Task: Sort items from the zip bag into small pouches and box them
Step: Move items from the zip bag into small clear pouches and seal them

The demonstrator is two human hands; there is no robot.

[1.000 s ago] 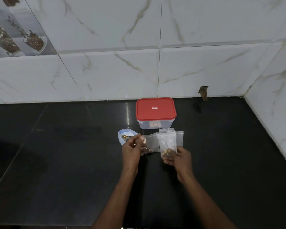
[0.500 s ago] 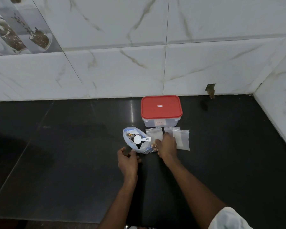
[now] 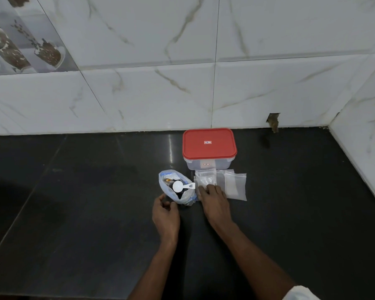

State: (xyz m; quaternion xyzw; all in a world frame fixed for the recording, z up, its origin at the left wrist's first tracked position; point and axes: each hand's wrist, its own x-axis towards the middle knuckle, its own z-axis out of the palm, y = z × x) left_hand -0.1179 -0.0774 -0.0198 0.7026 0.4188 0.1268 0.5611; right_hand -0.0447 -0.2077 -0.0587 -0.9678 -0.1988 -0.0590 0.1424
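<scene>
An open zip bag [image 3: 183,194] with small items inside stands on the black counter, and a white plastic scoop [image 3: 181,186] lies across its mouth. My left hand [image 3: 165,215] curls at the bag's near left side, fingers bent and apart, holding nothing I can see. Right of the bag lie several clear small pouches [image 3: 234,187], partly overlapping. My right hand [image 3: 214,201] rests flat on the left ones, fingertips pressing a pouch [image 3: 206,179]. Behind the pouches stands a clear plastic box [image 3: 208,164] with its red lid [image 3: 209,144] shut.
The black counter [image 3: 85,213] meets white marble-patterned wall tiles at the back and on the right. A chipped hole [image 3: 273,122] shows at the wall's base, right of the box. A white sleeve edge [image 3: 299,294] appears at the bottom right.
Both hands held pouches up a second ago; now the pouches lie on the counter. My left hand has dropped beside the zip bag and my right hand presses down on the pouches.
</scene>
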